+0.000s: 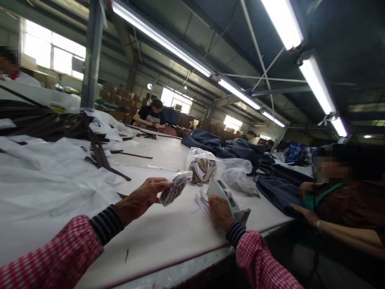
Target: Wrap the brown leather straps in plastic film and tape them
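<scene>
My left hand (pixel 142 198) grips a small clear plastic packet (pixel 174 189) of rolled, patterned strips, holding it above the white-topped table (pixel 162 237). My right hand (pixel 220 212) rests on a small stack of white paper slips (pixel 202 203), right up against a grey handheld dispenser-like device (pixel 230 198). Its fingers are hidden, so I cannot tell whether it holds the device. Just beyond my hands lies a larger clear plastic bag (pixel 204 168) stuffed with beige and dark fabric strips.
White plastic sheeting (pixel 45 180) and dark brown straps (pixel 99 154) lie to the left. Dark blue fabric heaps (pixel 276 186) lie on the right, beside a seated co-worker (pixel 337 196). Another co-worker (pixel 152 116) sits at the table's far end, before stacked cardboard boxes (pixel 118 98).
</scene>
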`<state>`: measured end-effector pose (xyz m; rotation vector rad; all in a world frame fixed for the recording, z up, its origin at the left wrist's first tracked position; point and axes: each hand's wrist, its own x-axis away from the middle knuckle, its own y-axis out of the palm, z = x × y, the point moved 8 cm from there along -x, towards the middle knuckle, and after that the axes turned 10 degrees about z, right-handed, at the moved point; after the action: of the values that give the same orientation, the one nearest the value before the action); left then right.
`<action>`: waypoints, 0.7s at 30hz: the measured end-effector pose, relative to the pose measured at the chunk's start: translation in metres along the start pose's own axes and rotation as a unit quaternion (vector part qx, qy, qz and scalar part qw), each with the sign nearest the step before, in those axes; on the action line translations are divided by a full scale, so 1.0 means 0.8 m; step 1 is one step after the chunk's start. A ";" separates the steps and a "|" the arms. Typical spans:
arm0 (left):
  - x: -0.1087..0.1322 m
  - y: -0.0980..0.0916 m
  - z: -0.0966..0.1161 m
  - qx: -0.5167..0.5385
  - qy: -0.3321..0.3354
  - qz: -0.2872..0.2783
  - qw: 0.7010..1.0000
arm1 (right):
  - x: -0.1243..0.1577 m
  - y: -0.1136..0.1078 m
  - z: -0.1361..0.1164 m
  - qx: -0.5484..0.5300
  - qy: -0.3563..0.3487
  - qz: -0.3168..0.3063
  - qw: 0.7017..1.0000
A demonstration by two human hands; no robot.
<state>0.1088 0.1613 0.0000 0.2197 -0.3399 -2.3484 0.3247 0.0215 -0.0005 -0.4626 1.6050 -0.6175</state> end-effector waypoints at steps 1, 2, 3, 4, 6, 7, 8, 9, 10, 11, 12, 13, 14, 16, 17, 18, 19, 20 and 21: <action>-0.001 -0.004 -0.001 0.006 -0.002 0.001 1.000 | -0.005 -0.006 0.003 -0.005 0.021 -0.002 1.000; -0.003 -0.008 -0.002 0.010 -0.003 0.002 1.000 | -0.010 -0.012 0.005 -0.012 0.046 -0.004 0.999; -0.004 -0.011 -0.004 0.015 -0.004 0.003 1.000 | -0.016 -0.019 0.005 -0.021 0.070 -0.008 0.997; -0.006 -0.015 -0.005 0.018 -0.005 0.003 1.000 | -0.022 -0.026 0.002 -0.035 0.089 -0.013 0.995; -0.010 -0.019 -0.010 0.024 -0.009 0.003 1.000 | -0.032 -0.039 -0.015 -0.067 0.111 -0.026 0.991; -0.011 -0.020 -0.012 0.026 -0.012 0.002 1.000 | -0.035 -0.044 -0.028 -0.095 0.118 -0.039 0.988; -0.013 -0.020 -0.013 0.026 -0.014 -0.001 1.000 | -0.036 -0.046 -0.042 -0.139 0.130 -0.062 0.980; -0.013 -0.018 -0.014 0.026 -0.015 -0.007 1.000 | -0.034 -0.044 -0.057 -0.198 0.148 -0.096 0.964; -0.013 -0.016 -0.014 0.025 -0.013 -0.014 0.999 | -0.029 -0.038 -0.073 -0.265 0.172 -0.135 0.939; -0.012 -0.013 -0.012 0.024 -0.010 -0.022 0.999 | -0.023 -0.032 -0.087 -0.331 0.200 -0.172 0.906; -0.009 -0.010 -0.010 0.022 -0.007 -0.030 0.999 | -0.016 -0.025 -0.100 -0.387 0.227 -0.201 0.871; -0.006 -0.006 -0.008 0.019 -0.004 -0.039 0.999 | -0.011 -0.019 -0.109 -0.426 0.250 -0.218 0.842; -0.002 -0.002 -0.005 0.015 -0.002 -0.047 0.999 | -0.008 -0.015 -0.115 -0.446 0.264 -0.222 0.826; 0.007 0.007 -0.001 -0.001 0.002 -0.063 0.998 | -0.008 -0.008 -0.122 -0.469 0.278 -0.209 0.812; 0.011 0.011 0.001 -0.014 0.007 -0.067 0.998 | -0.009 -0.006 -0.124 -0.476 0.281 -0.201 0.809; 0.014 0.014 0.003 -0.031 0.014 -0.068 0.997 | -0.011 -0.004 -0.126 -0.484 0.285 -0.192 0.805; 0.017 0.017 0.005 -0.049 0.023 -0.065 0.996 | -0.013 -0.003 -0.128 -0.491 0.293 -0.183 0.800; 0.019 0.018 0.007 -0.064 0.033 -0.060 0.996 | -0.014 -0.002 -0.130 -0.499 0.302 -0.173 0.794; 0.020 0.019 0.010 -0.076 0.044 -0.054 0.995 | -0.015 -0.001 -0.131 -0.506 0.310 -0.164 0.788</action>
<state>0.1054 0.1408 0.0113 0.2734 -0.1077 -2.4489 0.2223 0.0412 0.0158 -1.4773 2.4679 -0.0694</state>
